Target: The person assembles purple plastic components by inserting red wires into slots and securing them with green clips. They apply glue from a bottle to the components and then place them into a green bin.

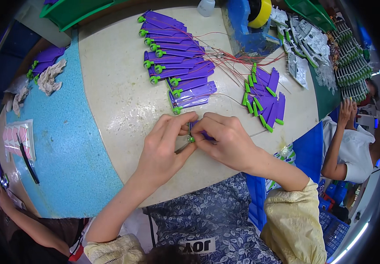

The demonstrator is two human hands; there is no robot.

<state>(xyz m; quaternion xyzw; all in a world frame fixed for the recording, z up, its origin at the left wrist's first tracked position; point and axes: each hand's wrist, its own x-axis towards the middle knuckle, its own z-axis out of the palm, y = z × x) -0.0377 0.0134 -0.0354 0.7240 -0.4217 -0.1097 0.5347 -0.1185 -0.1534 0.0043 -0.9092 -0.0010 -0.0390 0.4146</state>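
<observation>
Close to the table's near edge, my left hand point(161, 143) and my right hand point(228, 140) come together with fingers pinched on a purple plastic piece with a green end point(191, 139). My fingers cover most of it. Just beyond them stretches a row of purple pieces with round green ends point(176, 57), overlapping one another. Thin red wires point(225, 57) trail from that row toward the right. To the right of my hands lies a loose pile of purple pieces with long green tips point(265, 99).
A blue tape dispenser point(244, 33) with a yellow roll stands at the back. Silver-grey plastic parts point(304, 42) are heaped at back right. A blue mat point(66, 145) with a crumpled cloth point(51, 78) lies left. Other people's arms show at left point(35, 226) and right point(335, 147).
</observation>
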